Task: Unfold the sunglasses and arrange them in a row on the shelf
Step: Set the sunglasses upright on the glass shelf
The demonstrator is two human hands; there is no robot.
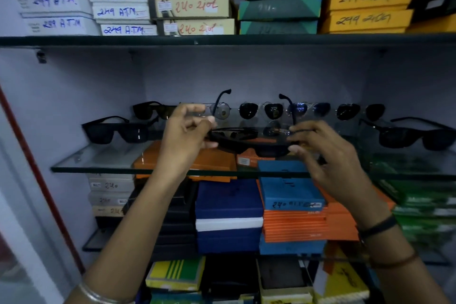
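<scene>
I hold a pair of black sunglasses (249, 139) just above the glass shelf (103, 164). Both its arms are unfolded and point up and away. My left hand (186, 131) pinches the left end of the frame and my right hand (325, 153) grips the right end. On the shelf stand other unfolded pairs: a black pair at the left (116, 131), another black pair behind it (154, 110), a row of round-lens pairs along the back (261, 110), and a black pair at the right (414, 137).
Stacked labelled boxes (195, 5) fill the upper shelf. Below the glass shelf lie orange, blue, black and green boxes (293, 205). A red-edged cabinet frame (32, 163) runs down the left side.
</scene>
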